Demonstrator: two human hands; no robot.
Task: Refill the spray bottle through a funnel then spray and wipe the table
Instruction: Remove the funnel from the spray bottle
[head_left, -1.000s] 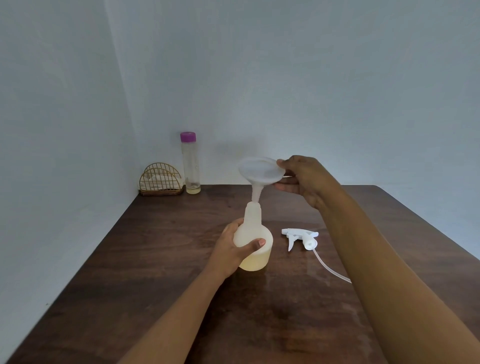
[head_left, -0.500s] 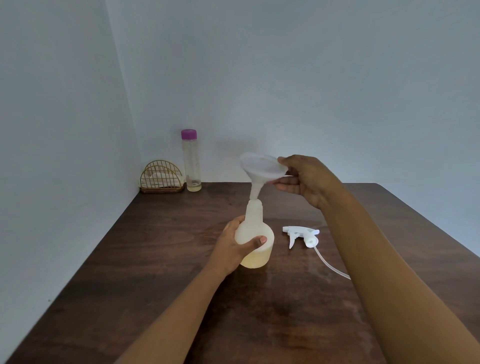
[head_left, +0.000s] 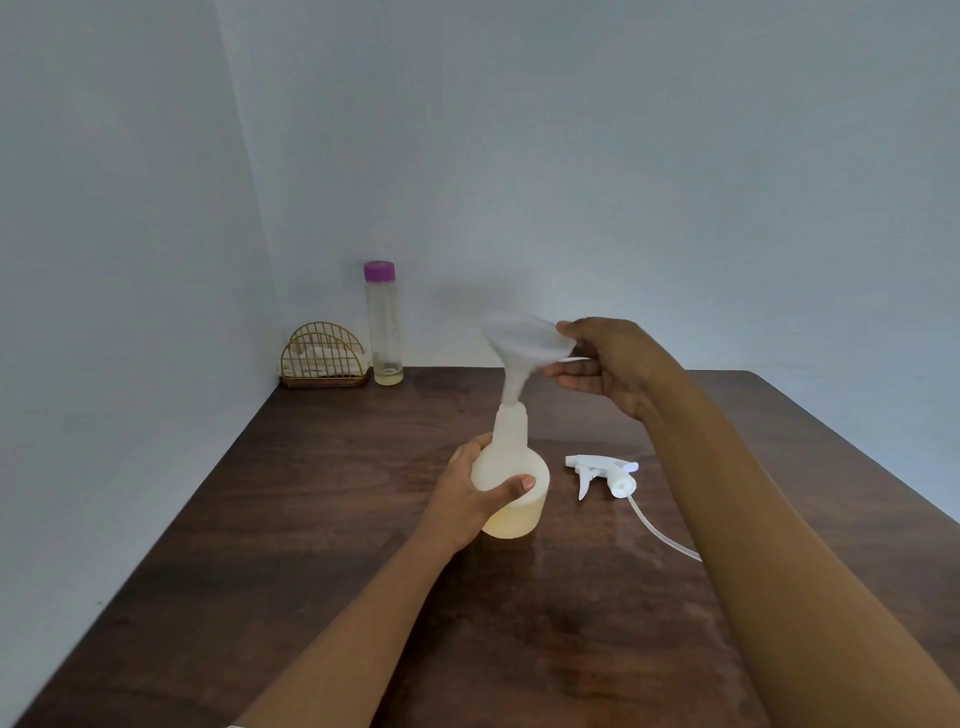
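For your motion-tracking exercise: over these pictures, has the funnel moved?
Yes. The funnel in the right hand has tilted, its spout reaching the neck of the spray bottle, which stays put on the table.

Table layout: bottle at centre, holder and refill bottle at the far left corner.

The spray bottle (head_left: 511, 483) stands mid-table (head_left: 311, 519), left hand (head_left: 467, 499) around it. The funnel (head_left: 522, 348), tilted, sits at its neck, gripped by the right hand (head_left: 613, 364). The trigger head (head_left: 605, 470) lies just right of it. Behind, the capped bottle (head_left: 383, 325) stands just right of the wire holder (head_left: 324, 356).
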